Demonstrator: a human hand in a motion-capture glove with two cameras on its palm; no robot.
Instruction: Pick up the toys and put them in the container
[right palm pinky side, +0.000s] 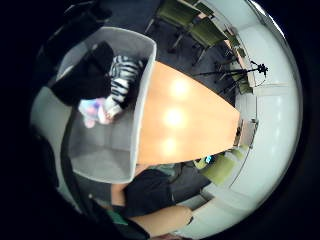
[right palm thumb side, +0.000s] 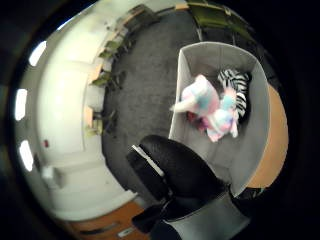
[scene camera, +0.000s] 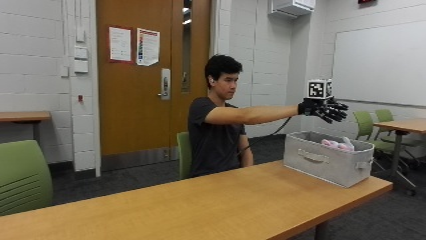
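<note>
Hovering above the grey fabric bin (scene camera: 327, 162) with fingers (scene camera: 336, 114) spread and straight, grasping nothing: the gloved right hand (scene camera: 324, 109), arm stretched out level from the shoulder. Directly beneath the fingertips, inside the bin: a pastel pink-and-blue plush toy (right palm thumb side: 201, 98), a second pastel plush (right palm thumb side: 223, 119) touching it, and a zebra-striped plush (right palm thumb side: 236, 88) just past them against the far wall. Pink plush tops barely clearing the rim in the outside view. Bin at the end of the wooden table (scene camera: 200, 202), near its corner, handle facing the camera. Beyond the fingers, across the dark carpet: green chairs (scene camera: 374, 131) and another table (scene camera: 407, 126) below a whiteboard (scene camera: 379, 62).
</note>
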